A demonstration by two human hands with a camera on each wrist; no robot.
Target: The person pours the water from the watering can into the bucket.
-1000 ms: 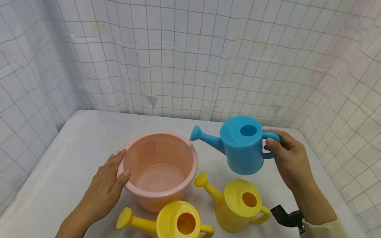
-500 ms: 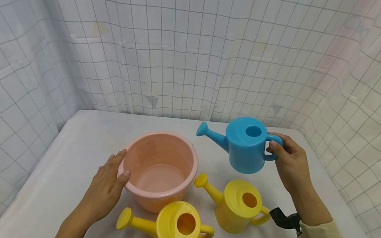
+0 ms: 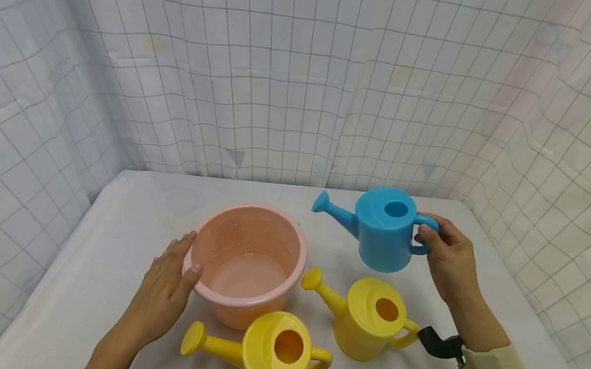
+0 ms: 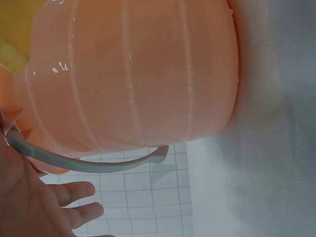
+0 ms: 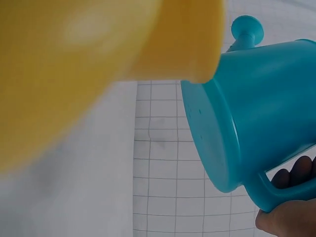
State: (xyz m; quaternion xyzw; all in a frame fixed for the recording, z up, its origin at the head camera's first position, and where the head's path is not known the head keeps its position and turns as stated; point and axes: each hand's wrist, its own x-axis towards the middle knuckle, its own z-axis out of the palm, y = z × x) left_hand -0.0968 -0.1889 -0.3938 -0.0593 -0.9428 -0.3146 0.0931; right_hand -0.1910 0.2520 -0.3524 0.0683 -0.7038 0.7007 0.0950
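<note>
My right hand [image 3: 453,253] grips the handle of a blue watering can [image 3: 385,238], raised above the table with its spout pointing left. The can's underside shows in the right wrist view, where curled fingers [image 5: 298,170] pass through the handle. My left hand [image 3: 163,288] lies against the left rim of a pink bucket [image 3: 237,316], thumb over the edge, other fingers extended along the outside. In the left wrist view, the bucket's grey carrying handle [image 4: 89,164] hangs beside those fingers. The bucket stands upright; its inner floor looks shiny.
One yellow watering can [image 3: 367,325] stands right of the bucket, below the blue one. Another yellow watering can [image 3: 277,354] is at the front, close to the bucket. White grid-patterned curtains [image 3: 296,86] surround the white table [image 3: 144,203] at the back and sides.
My right hand has carried the blue watering can rightward, away from the bucket, and slightly lower. My left hand, the bucket and both yellow cans have stayed put.
</note>
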